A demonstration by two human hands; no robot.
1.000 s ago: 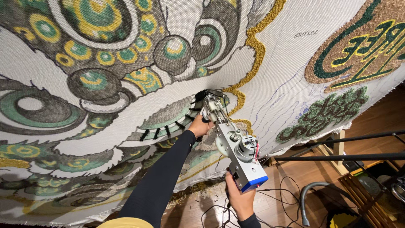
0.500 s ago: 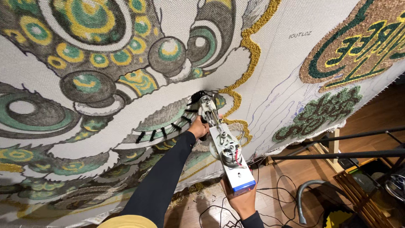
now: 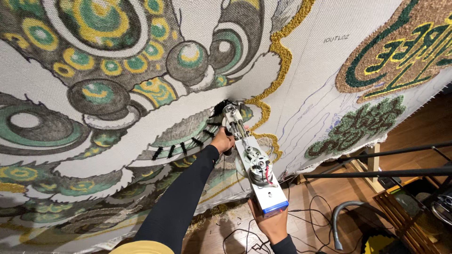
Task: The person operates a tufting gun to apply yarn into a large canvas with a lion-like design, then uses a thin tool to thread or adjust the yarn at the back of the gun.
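Both hands clamped on the tufting gun (image 3: 249, 157): left hand (image 3: 222, 140) up front, right hand (image 3: 270, 225) at the base. Tip now higher on the cloth (image 3: 306, 75), adding black yarn (image 3: 220, 109).

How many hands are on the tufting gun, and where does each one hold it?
2. The left hand grips the tufting gun near its front, close to the cloth. The right hand holds its rear end, under the blue base. No other hands are visible.
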